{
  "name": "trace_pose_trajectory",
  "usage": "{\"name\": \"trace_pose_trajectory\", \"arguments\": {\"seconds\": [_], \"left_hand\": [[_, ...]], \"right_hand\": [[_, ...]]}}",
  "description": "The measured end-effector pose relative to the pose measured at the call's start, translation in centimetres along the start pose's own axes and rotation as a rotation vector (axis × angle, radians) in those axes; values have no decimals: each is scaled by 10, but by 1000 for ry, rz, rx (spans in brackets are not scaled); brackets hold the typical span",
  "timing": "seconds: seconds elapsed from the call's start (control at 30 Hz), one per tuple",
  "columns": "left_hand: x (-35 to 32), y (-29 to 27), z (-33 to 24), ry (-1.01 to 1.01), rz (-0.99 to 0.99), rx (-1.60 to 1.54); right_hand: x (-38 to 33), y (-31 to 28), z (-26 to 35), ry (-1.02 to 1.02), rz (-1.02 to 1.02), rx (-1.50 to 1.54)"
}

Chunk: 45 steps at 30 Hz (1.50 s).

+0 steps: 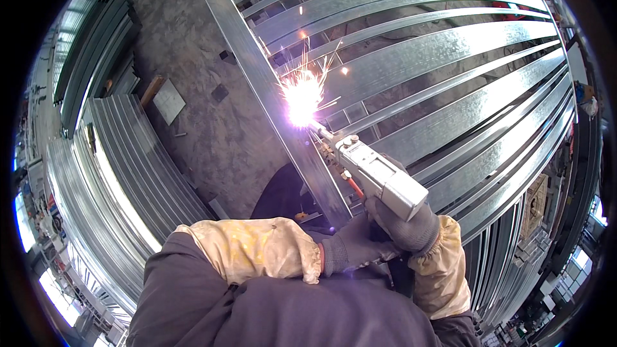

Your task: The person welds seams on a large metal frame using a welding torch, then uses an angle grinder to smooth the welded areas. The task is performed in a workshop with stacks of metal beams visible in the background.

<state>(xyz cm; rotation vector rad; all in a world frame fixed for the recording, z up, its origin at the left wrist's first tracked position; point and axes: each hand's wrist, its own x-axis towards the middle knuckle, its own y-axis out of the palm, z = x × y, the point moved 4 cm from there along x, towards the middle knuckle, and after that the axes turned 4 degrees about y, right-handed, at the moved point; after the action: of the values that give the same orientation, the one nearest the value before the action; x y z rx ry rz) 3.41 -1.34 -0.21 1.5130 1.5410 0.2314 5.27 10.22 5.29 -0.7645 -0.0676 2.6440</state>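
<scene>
My right hand (406, 226), in a grey glove, is closed around a silver handheld welding gun (379, 173). The gun's nozzle (319, 130) points up and left at a long galvanized steel beam (270, 93). A bright white-violet glare with flying sparks (302, 93) burns at the nozzle's end, hiding the spot on the metal. My left hand (357, 244), also gloved, sits beside and below the right one, close to the gun's rear; its fingers are mostly hidden. Tan protective sleeves cover both forearms. A short red piece (353, 185) shows under the gun.
Parallel galvanized steel profiles (411, 58) run rightward from the beam, with gaps between them. Stacked steel channels (128, 148) lie at left, dark profiles (96, 51) beyond them. A pale square plate (169, 101) rests on the concrete floor (193, 32). More profiles (495, 257) lie at lower right.
</scene>
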Motion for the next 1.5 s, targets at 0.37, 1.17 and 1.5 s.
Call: {"name": "trace_pose_trajectory", "arguments": {"seconds": [0.37, 1.17, 1.5], "left_hand": [[-1, -1, 2, -43, -13, 29], [0, 2, 6, -7, -27, -16], [-2, 3, 5, 17, -29, 14]], "right_hand": [[0, -1, -1, 29, 30, -29], [-2, -1, -2, -179, 18, -110], [-5, -1, -9, -86, 35, -73]]}}
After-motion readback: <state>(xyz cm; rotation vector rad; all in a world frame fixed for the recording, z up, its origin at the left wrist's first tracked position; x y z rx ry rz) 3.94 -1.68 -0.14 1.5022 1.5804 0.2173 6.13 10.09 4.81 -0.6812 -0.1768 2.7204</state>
